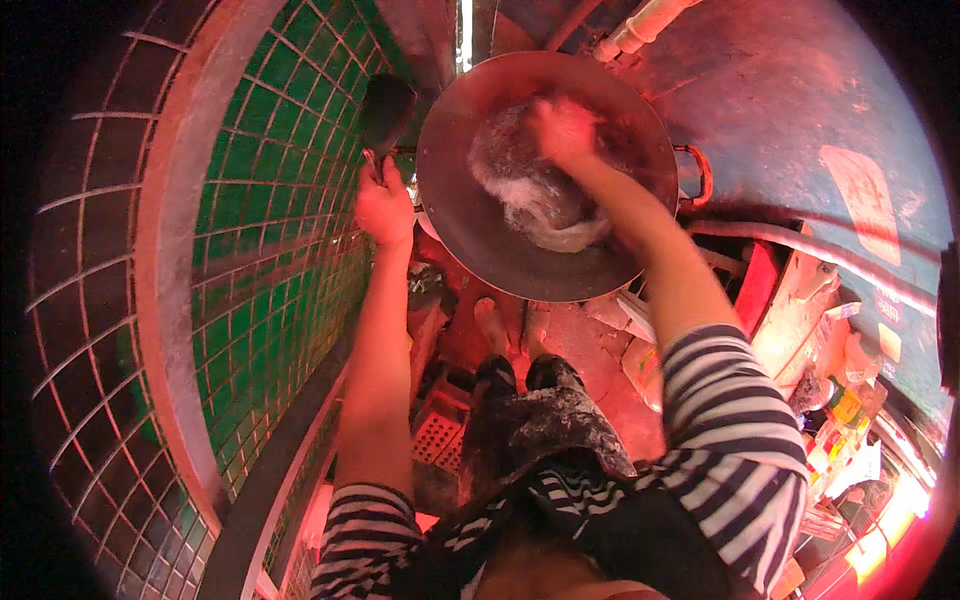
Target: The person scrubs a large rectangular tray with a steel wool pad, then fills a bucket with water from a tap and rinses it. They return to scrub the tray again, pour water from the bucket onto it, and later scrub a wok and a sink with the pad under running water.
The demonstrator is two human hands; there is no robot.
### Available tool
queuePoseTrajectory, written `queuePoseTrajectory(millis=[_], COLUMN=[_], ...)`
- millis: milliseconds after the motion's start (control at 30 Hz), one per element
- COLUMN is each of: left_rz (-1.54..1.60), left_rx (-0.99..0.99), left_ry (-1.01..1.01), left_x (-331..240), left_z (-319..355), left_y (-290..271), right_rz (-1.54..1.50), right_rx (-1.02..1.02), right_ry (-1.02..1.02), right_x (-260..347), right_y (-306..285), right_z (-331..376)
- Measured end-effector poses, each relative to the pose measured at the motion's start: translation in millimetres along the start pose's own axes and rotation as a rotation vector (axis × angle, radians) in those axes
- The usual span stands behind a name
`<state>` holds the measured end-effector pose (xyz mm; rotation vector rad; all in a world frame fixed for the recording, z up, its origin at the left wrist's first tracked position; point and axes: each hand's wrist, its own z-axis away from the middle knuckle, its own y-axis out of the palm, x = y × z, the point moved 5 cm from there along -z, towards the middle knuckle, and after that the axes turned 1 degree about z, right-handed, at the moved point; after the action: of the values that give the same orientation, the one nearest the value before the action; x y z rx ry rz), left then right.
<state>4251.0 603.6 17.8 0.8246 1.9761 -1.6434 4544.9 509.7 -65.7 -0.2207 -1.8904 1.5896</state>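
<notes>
A large dark wok (455, 215) with a loop handle (703, 175) at its right side fills the upper middle. Foamy, whitish liquid (540, 212) lies in its bottom. My right hand (565, 132) reaches into the far half of the wok, at the liquid's edge. Motion blurs its fingers, so whether it grips anything does not show. To the left of the wok, my left hand (385, 207) is closed around the handle of a spatula with a broad dark blade (388, 110). The blade points up and away, near the wire mesh.
Green-backed wire mesh (270, 180) with a metal frame (165, 220) runs along the left. A bluish wall panel (780, 100) rises at right, with a pipe (640, 28) at the top. A perforated crate (440, 430) and cluttered packets (845, 410) are lower down, near my feet (515, 325).
</notes>
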Motion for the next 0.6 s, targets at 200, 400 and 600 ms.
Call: queuePoseTrajectory(millis=[200, 400, 600], left_rz=[0.003, 0.014, 0.034], left_rx=[0.007, 0.032, 0.017], left_ry=[0.009, -0.011, 0.053], left_x=[16, 10, 4], left_z=[-4, -1, 0], left_y=[-5, 4, 4], right_rz=[-0.132, 0.123, 0.357], right_rx=[-0.006, 0.127, 0.066], right_ry=[-0.367, -0.781, -1.479], right_x=[115, -32, 52], right_y=[35, -16, -5], right_z=[114, 65, -47])
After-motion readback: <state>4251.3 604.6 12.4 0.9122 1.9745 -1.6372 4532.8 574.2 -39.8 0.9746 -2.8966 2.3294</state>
